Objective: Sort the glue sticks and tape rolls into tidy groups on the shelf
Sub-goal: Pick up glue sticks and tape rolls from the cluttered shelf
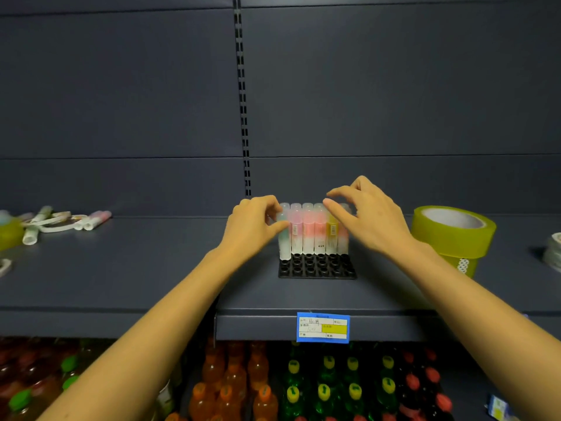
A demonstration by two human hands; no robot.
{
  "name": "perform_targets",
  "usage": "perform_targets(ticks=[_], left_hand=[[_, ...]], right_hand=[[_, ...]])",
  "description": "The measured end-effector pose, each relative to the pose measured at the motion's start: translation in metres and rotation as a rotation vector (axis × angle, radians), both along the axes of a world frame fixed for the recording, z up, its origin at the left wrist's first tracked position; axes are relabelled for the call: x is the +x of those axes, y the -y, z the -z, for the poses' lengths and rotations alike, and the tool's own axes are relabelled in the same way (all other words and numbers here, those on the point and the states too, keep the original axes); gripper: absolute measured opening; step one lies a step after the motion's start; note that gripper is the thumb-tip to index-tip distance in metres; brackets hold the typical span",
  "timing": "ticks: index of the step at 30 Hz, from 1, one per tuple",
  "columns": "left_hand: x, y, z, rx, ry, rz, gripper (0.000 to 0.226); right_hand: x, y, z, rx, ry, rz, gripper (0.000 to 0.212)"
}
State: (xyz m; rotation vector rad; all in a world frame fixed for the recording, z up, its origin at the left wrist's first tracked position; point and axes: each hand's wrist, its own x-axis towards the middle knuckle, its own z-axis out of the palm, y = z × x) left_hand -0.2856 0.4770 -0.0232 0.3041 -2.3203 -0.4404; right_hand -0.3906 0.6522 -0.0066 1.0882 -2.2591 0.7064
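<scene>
A black holder tray with round sockets sits mid-shelf. Several glue sticks stand upright in its back row, pink, yellow and pale green with frosted caps. My left hand pinches the pale green glue stick at the row's left end. My right hand hovers over the right end of the row, fingers spread, holding nothing. A stack of yellow-green tape rolls stands to the right. Loose glue sticks and small tape rolls lie in a heap at the far left.
The grey shelf has a blue and yellow price label on its front edge. More tape rolls show at the right edge. Bottled drinks fill the shelf below. A slotted upright divides the back panel.
</scene>
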Motion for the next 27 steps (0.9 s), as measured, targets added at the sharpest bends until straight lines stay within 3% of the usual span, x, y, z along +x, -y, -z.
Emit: perform_targets(ticks=[7,12,19,27], left_hand=[[0.001,-0.002,0.002,-0.199,0.087,-0.089,0.036],[0.043,0.023,0.001,-0.055,0.197,-0.014,0.062],[0.143,0.102,-0.005,-0.099,0.153,-0.306,0.031],[0.249,0.208,-0.006,-0.065,0.12,-0.531,0.024]], right_hand=[[0.013,0.018,-0.007,0.021,-0.008,-0.072,0.033],[0.033,0.047,-0.014,0.019,-0.036,-0.189,0.029],[0.078,0.124,-0.011,0.079,-0.02,-0.334,0.025],[0.142,0.239,-0.004,0.154,0.036,-0.432,0.021]])
